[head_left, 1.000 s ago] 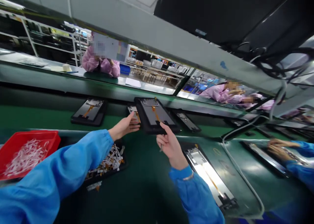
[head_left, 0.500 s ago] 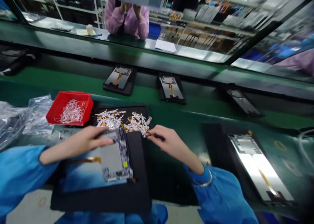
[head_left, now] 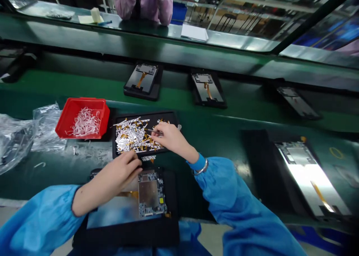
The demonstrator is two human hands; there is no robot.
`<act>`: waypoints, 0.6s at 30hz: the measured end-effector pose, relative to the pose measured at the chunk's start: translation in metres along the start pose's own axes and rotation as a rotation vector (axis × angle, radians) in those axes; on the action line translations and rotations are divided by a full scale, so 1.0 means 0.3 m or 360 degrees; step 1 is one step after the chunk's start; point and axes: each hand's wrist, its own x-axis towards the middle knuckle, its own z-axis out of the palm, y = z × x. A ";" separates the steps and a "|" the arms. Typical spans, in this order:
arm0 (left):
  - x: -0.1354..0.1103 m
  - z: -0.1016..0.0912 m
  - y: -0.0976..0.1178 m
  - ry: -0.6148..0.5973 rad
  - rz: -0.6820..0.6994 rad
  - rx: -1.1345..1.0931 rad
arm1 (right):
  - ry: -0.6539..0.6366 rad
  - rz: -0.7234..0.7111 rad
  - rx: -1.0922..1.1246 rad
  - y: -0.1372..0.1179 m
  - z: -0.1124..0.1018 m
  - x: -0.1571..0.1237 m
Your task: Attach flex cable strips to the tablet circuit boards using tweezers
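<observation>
My right hand pinches slim metal tweezers, their tip over the loose strips in a black tray. White and amber flex cables lie heaped there; my fingers cover part of the pile. My left hand hovers above an opened tablet, fingers loosely bent and slightly apart, with nothing visible in them. A blue circuit board and an amber ribbon show on that tablet, which rests on a black pad. One flex strip lies just outside the tray, close to my left fingertips.
Left of the tray stands a red bin of pinkish-white strips, beside clear plastic bags. Another opened tablet lies at right. Several more lie along the green belt. Across the line is a person in a pink sleeve.
My left hand has lifted off the tablet's board and moved toward the tray. My right hand has shifted left over the cable pile. A flex strip now shows in front of the tray.
</observation>
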 end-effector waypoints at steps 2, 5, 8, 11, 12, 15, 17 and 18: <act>0.030 -0.029 -0.025 0.0119 -0.0003 0.0021 | 0.0015 -0.0034 0.0039 -0.006 -0.007 -0.012; 0.104 -0.064 -0.058 0.0311 -0.0023 0.0037 | 0.0062 -0.0184 0.0166 -0.026 -0.020 -0.037; 0.174 -0.083 -0.072 0.0367 0.0057 -0.0030 | 0.0104 -0.0362 0.0376 -0.050 -0.030 -0.066; 0.202 -0.089 -0.065 0.0340 0.0165 -0.0193 | 0.0132 -0.0343 0.0522 -0.069 -0.037 -0.097; 0.202 -0.091 -0.060 0.0340 0.0180 -0.0262 | 0.0171 -0.0317 0.0568 -0.074 -0.039 -0.107; 0.184 -0.095 -0.043 0.0358 0.0163 -0.0492 | 0.0276 -0.0230 0.0771 -0.087 -0.037 -0.135; 0.169 -0.095 -0.030 0.0371 0.0118 -0.0663 | 0.0275 -0.0157 0.0969 -0.096 -0.030 -0.149; 0.163 -0.094 -0.023 0.0377 0.0090 -0.0756 | 0.0259 -0.0121 0.1090 -0.101 -0.024 -0.154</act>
